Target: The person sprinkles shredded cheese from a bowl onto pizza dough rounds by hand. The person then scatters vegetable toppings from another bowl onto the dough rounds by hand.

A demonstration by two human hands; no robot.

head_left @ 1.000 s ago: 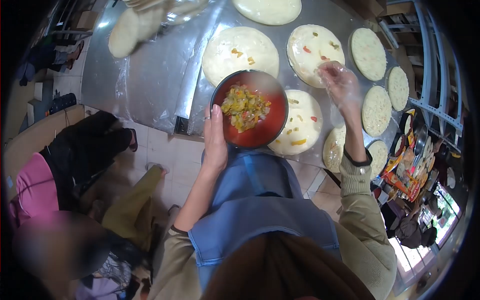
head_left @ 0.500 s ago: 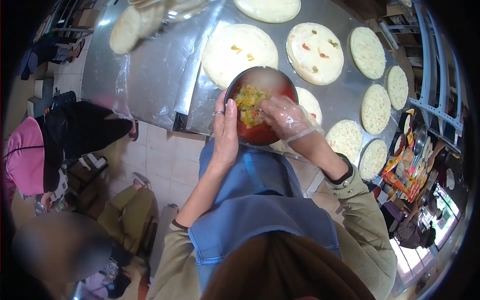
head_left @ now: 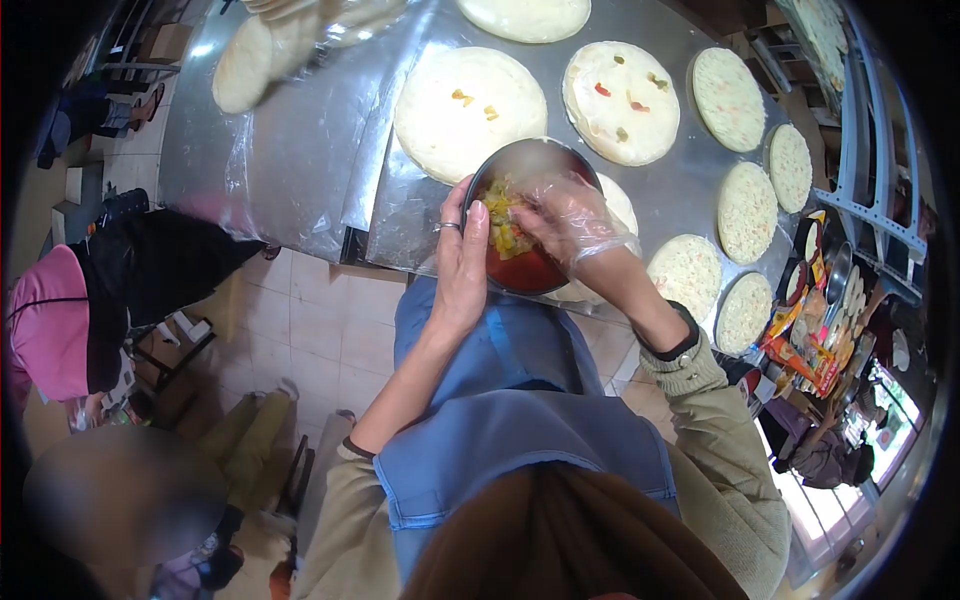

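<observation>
My left hand (head_left: pixel 462 255) grips the left side of a dark-rimmed bowl (head_left: pixel 530 279), which is red inside. Chopped peppers (head_left: pixel 505 225), yellow-green with bits of red, lie toward the bowl's left half. Reaching in from the right, my right hand (head_left: pixel 570 220) wears a clear plastic glove; its fingers are drawn together at the peppers, the tips partly hidden. Behind the bowl lies a round flat dough (head_left: pixel 470 110) with a few yellow pepper pieces. To its right, another dough round (head_left: pixel 622 100) carries scattered red and green pieces.
More topped rounds (head_left: pixel 747 212) lie along the right of the metal table (head_left: pixel 300 160). Stacked plain rounds (head_left: pixel 243 75) stand at the back left. Two people (head_left: pixel 65 310) are at the left, and a blue metal rack (head_left: pixel 870 180) stands at the right.
The bowl and my left hand have shifted slightly right in view. My right hand has moved within the bowl, over the peppers. The whole view has turned a little.
</observation>
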